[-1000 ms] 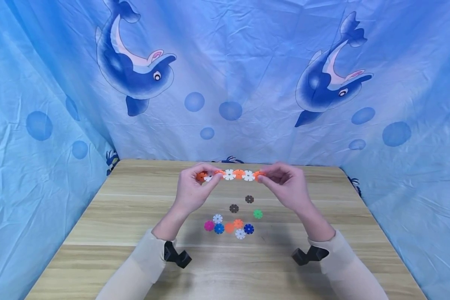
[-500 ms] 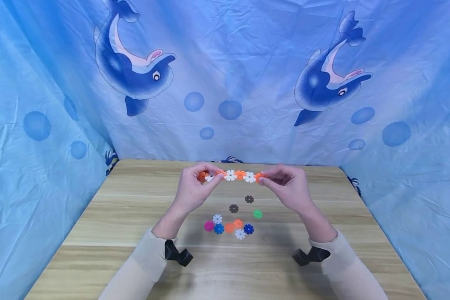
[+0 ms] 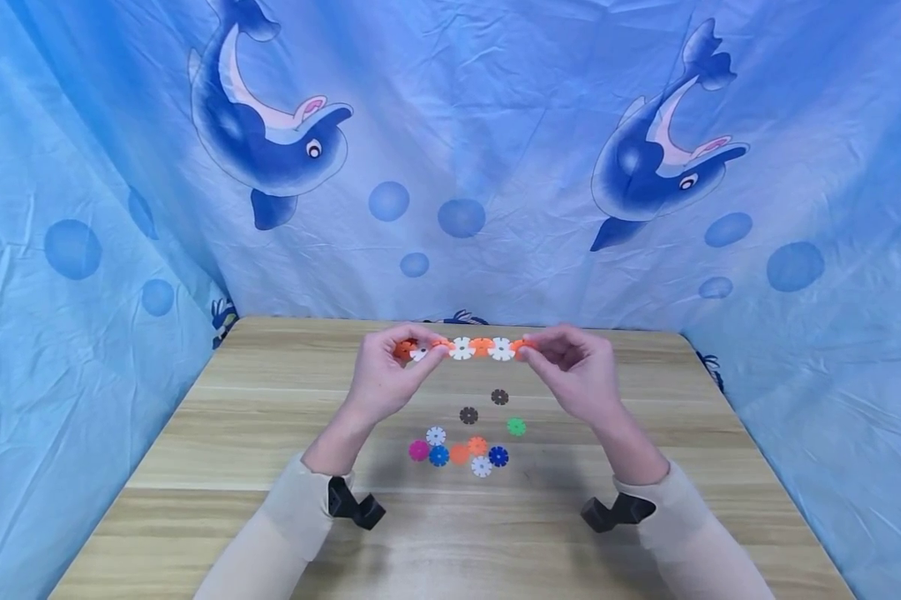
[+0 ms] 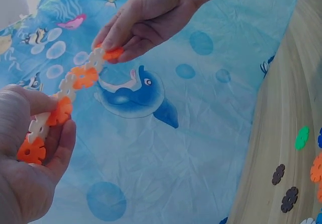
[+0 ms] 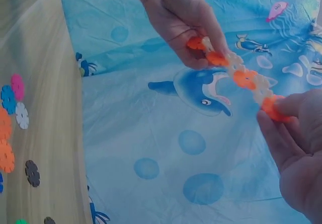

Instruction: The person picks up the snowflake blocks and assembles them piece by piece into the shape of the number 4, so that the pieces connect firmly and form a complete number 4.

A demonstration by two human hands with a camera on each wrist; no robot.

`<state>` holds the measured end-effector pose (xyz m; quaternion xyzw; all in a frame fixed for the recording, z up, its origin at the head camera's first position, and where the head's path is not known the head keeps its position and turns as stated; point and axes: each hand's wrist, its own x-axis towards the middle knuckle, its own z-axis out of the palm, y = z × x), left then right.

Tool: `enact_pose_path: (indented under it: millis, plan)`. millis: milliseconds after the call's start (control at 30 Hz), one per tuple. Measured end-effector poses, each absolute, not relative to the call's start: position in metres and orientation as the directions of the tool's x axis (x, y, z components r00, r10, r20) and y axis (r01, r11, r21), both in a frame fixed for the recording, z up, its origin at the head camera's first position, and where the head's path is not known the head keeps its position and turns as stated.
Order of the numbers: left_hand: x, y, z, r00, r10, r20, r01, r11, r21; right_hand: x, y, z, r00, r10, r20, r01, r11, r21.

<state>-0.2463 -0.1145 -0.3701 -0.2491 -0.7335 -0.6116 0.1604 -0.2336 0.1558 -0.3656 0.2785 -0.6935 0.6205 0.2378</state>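
Observation:
A chain of interlocking notched discs [image 3: 482, 347], alternating orange and white, is held up level above the far part of the table. My left hand [image 3: 390, 375] pinches it between thumb and fingers at an orange disc, and the chain's left end lies inside the curl of that hand. At the other end, my right hand [image 3: 579, 375] pinches the last orange disc [image 5: 274, 108] with thumb and fingertips. Between the hands, white and orange discs show uncovered, slotted edge to edge. The left wrist view shows the orange end disc [image 4: 31, 151] by the left palm.
Loose discs lie on the wooden table [image 3: 232, 433] below the hands: two dark ones [image 3: 468, 415], a green one [image 3: 516, 427], a pink one [image 3: 418, 451], and several blue, white and orange ones. A blue dolphin-print curtain [image 3: 450, 150] stands behind and at both sides.
Both hands keep their pinch on the disc chain. The chain bobs very slightly, and the view tilts a little; the loose discs stay put.

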Motion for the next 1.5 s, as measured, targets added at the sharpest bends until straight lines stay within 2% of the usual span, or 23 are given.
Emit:
enact_pose_path:
  millis: [167,300,467,667,833,1100,1300,1500]
  plan:
    - [-0.245,-0.11,-0.371,-0.832,0.162,0.53,0.547,0.08,0.834,-0.234,0.148,-0.367,-0.717,-0.013,0.697,-0.697,-0.016,-0.717]
    - [-0.245,-0.109,-0.372,-0.836,0.171,0.522,0.537,0.057,0.841,-0.235,0.145,-0.367,-0.699,-0.005,0.715,-0.713,-0.08,-0.697]
    - [-0.246,-0.11,-0.372,-0.824,0.17,0.54,0.556,0.061,0.829,-0.234,0.143,-0.363,-0.676,-0.027,0.737,-0.734,-0.069,-0.676]
    - [-0.246,-0.107,-0.37,-0.799,0.124,0.588,0.591,-0.015,0.806,-0.236,0.146,-0.353,-0.663,-0.047,0.747,-0.747,-0.019,-0.664]
    - [-0.245,-0.098,-0.373,-0.831,0.135,0.539,0.536,-0.058,0.842,-0.238,0.152,-0.345,-0.658,-0.049,0.751,-0.753,0.033,-0.658]
    - [-0.245,-0.1,-0.384,-0.866,0.196,0.46,0.442,-0.133,0.887,-0.241,0.154,-0.327,-0.626,-0.02,0.779,-0.78,0.009,-0.626]
    - [-0.243,-0.105,-0.39,-0.876,0.232,0.422,0.401,-0.133,0.906,-0.243,0.159,-0.319,-0.626,-0.025,0.779,-0.779,0.041,-0.625]
    - [-0.244,-0.106,-0.395,-0.887,0.182,0.423,0.419,-0.063,0.906,-0.247,0.161,-0.316,-0.636,-0.042,0.77,-0.77,0.086,-0.632]
